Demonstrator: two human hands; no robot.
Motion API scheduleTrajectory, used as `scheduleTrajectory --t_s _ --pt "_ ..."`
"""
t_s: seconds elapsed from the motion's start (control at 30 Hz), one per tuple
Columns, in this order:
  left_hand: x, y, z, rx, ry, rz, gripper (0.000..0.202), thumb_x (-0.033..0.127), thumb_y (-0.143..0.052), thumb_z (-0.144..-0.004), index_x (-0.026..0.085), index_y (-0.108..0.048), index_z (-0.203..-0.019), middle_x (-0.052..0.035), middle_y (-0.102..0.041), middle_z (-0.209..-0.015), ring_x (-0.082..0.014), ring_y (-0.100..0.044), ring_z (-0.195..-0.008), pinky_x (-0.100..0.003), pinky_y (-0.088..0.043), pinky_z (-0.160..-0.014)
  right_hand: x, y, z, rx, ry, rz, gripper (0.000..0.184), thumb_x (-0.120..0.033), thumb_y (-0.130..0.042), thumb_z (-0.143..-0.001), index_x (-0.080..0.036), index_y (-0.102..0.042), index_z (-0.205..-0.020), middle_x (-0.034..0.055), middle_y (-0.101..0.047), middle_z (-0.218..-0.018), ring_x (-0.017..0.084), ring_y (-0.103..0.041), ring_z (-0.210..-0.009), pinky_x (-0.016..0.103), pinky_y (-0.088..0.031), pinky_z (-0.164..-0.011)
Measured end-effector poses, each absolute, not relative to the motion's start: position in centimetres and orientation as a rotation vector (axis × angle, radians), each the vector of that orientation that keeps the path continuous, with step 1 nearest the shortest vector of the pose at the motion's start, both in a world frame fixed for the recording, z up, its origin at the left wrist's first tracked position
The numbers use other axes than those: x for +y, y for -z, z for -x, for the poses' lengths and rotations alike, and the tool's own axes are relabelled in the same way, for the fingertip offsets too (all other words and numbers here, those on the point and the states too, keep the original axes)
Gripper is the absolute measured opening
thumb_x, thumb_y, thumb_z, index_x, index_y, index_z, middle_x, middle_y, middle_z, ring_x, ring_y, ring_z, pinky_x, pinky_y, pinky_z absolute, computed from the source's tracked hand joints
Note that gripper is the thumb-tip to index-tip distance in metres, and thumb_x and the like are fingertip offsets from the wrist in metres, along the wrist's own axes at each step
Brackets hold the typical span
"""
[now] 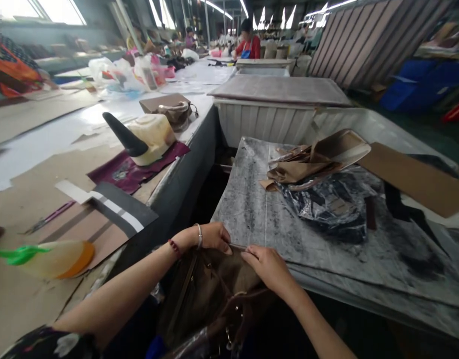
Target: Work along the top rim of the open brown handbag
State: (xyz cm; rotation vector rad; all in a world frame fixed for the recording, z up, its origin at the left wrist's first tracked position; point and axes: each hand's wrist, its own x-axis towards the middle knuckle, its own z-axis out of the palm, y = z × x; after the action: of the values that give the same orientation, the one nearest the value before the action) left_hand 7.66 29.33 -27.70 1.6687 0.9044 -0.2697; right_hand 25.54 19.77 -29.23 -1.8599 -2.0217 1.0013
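Note:
A brown handbag [218, 284] with zips and metal rings is below my hands, close to my body. My left hand [213, 236], with a bracelet at the wrist, pinches the bag's upper edge. A short way to the right, my right hand [267, 265] grips the same edge between thumb and fingers. The bag's lower part lies in shadow, and some clear plastic wraps a strap there. Just beyond the hands is a grey, stained board [247, 199].
Brown bag pieces [307, 164] and a plastic-wrapped dark bundle [330, 204] lie on the board. On the left bench are a glue bottle [61, 257], a pale container with a black handle [150, 134], purple material [128, 174] and scissors [52, 217]. People work farther back.

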Motion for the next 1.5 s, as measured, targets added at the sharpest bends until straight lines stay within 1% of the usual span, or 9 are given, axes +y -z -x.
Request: scheduleTrajectory --t_s 0.23,0.33,0.47,0.63,0.77,0.93,1.1,1.33,1.5 --pt "30.8 29.5 -6.2 0.850 0.402 -1.269 0.029 0.030 -0.066 -0.058 0.014 -0.065 -0.082 0.0005 -0.061 -0.063 -0.0128 -0.055 -0.055 -0.020 -0.044 -0.049 20.9 30.8 -25.7 -2.030 -1.141 1.866 0.026 -0.037 -0.039 -0.085 -0.022 -0.057 -0.073 -0.0011 -0.062 -0.065 0.014 -0.058 -0.066 0.021 -0.033 -0.058" --pt "31.1 30.4 -5.9 0.822 0.372 -1.229 0.026 0.028 -0.063 -0.061 0.013 -0.065 -0.083 0.0002 -0.061 -0.063 -0.0113 -0.053 -0.053 -0.019 -0.043 -0.049 21.0 31.0 -25.7 -2.069 -1.157 1.854 0.025 -0.035 -0.038 -0.086 -0.023 -0.057 -0.075 -0.0014 -0.062 -0.065 0.014 -0.058 -0.065 0.021 -0.032 -0.058" --pt "31.2 31.3 -5.9 0.832 0.340 -1.264 0.023 0.027 -0.060 -0.063 0.012 -0.066 -0.080 0.0012 -0.059 -0.058 -0.0095 -0.050 -0.050 -0.018 -0.040 -0.046 21.0 30.6 -25.6 -2.167 -1.174 1.749 0.027 -0.033 -0.038 -0.086 -0.021 -0.056 -0.070 -0.0021 -0.059 -0.062 0.012 -0.055 -0.060 0.020 -0.030 -0.055" --pt "31.1 31.5 -6.4 0.810 0.373 -1.286 0.024 0.025 -0.059 -0.064 0.011 -0.066 -0.083 0.0013 -0.057 -0.057 -0.0083 -0.046 -0.047 -0.017 -0.037 -0.043 20.7 30.1 -25.8 -2.198 -1.240 1.605 0.029 -0.033 -0.038 -0.087 -0.020 -0.053 -0.066 -0.0039 -0.055 -0.058 0.010 -0.052 -0.057 0.019 -0.029 -0.054" --pt "31.1 31.6 -6.7 0.819 0.381 -1.295 0.023 0.024 -0.058 -0.063 0.011 -0.065 -0.081 0.0024 -0.055 -0.055 -0.0082 -0.046 -0.046 -0.017 -0.037 -0.043 20.5 30.1 -26.1 -2.189 -1.309 1.550 0.029 -0.034 -0.038 -0.087 -0.020 -0.053 -0.067 -0.0046 -0.054 -0.058 0.009 -0.052 -0.058 0.019 -0.029 -0.054" --pt "31.0 31.4 -7.2 0.871 0.386 -1.317 0.022 0.025 -0.059 -0.062 0.011 -0.065 -0.078 0.0031 -0.054 -0.053 -0.0080 -0.045 -0.045 -0.016 -0.036 -0.041 20.6 31.1 -26.2 -2.128 -1.241 1.794 0.031 -0.035 -0.036 -0.087 -0.020 -0.055 -0.068 -0.0023 -0.057 -0.059 0.011 -0.054 -0.058 0.021 -0.028 -0.053" --pt "31.1 31.0 -7.5 0.885 0.412 -1.241 0.024 0.028 -0.062 -0.060 0.012 -0.064 -0.078 0.0018 -0.058 -0.057 -0.0100 -0.050 -0.049 -0.018 -0.039 -0.044 21.0 32.0 -26.0 -2.082 -1.109 2.046 0.029 -0.036 -0.040 -0.085 -0.021 -0.057 -0.067 0.0006 -0.064 -0.065 0.016 -0.059 -0.067 0.025 -0.026 -0.053" --pt "31.2 30.9 -7.7 0.916 0.465 -1.185 0.028 0.026 -0.064 -0.057 0.012 -0.064 -0.082 -0.0001 -0.062 -0.062 -0.0109 -0.053 -0.050 -0.019 -0.041 -0.045 21.2 32.2 -25.9 -2.139 -1.022 2.082 0.029 -0.038 -0.041 -0.085 -0.022 -0.060 -0.070 0.0019 -0.065 -0.067 0.018 -0.062 -0.069 0.027 -0.026 -0.053" --pt "31.0 31.3 -8.1 0.881 0.459 -1.137 0.032 0.027 -0.063 -0.060 0.015 -0.064 -0.091 0.0005 -0.063 -0.065 -0.0090 -0.051 -0.049 -0.018 -0.040 -0.046 20.9 32.5 -26.1 -2.155 -1.001 2.082 0.029 -0.036 -0.039 -0.086 -0.021 -0.059 -0.071 0.0021 -0.065 -0.066 0.018 -0.062 -0.067 0.027 -0.027 -0.052"
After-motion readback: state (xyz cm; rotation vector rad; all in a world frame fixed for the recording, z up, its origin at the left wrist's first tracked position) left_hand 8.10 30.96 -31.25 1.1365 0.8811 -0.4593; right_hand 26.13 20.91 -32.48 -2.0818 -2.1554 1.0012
